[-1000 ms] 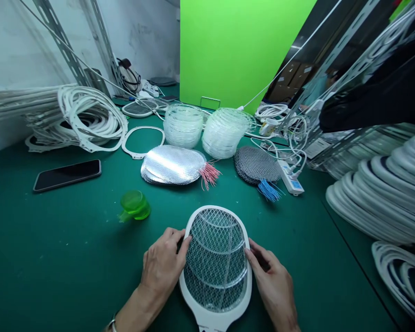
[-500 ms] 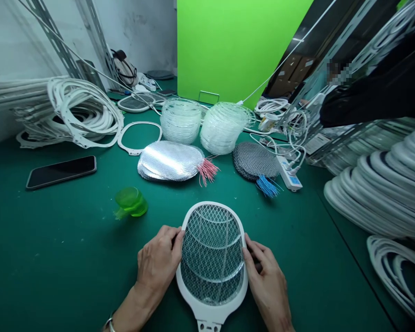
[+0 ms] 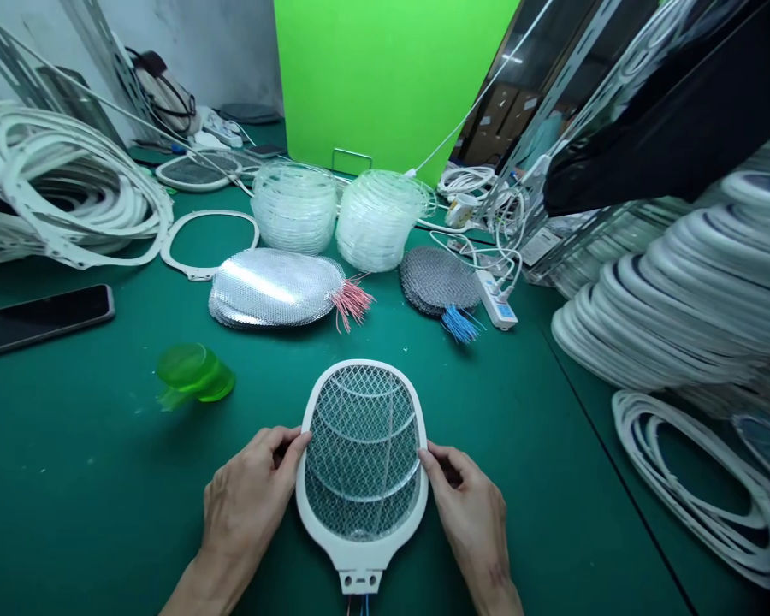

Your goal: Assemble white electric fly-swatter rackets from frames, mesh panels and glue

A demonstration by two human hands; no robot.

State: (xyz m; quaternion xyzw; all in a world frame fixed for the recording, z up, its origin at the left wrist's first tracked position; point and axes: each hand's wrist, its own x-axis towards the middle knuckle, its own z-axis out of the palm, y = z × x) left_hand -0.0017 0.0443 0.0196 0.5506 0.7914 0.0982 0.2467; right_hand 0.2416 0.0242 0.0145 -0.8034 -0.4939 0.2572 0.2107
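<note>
A white mosquito swatter head (image 3: 364, 458) with metal mesh and curved ribs lies in front of me, its neck toward me. Thin red and blue wires come out below the neck. My left hand (image 3: 250, 488) pinches the frame's left edge between thumb and fingers. On the opposite edge, my right hand (image 3: 467, 500) grips the rim the same way, thumb on top. Beyond it lie a stack of silver mesh sheets (image 3: 273, 287) with red wires and a stack of dark grey mesh sheets (image 3: 437, 281) with blue wires.
A green tape dispenser-like object (image 3: 196, 374) and a phone (image 3: 44, 318) lie to the left. Two stacks of clear rings (image 3: 295, 210) stand behind the mesh. White frames pile up at left (image 3: 70, 188) and right (image 3: 680, 308). A power strip (image 3: 497, 299) sits at the back right.
My view has shifted to the right, so the table's things appear further left. Both hands still hold the swatter head, and the wires below its neck now show.
</note>
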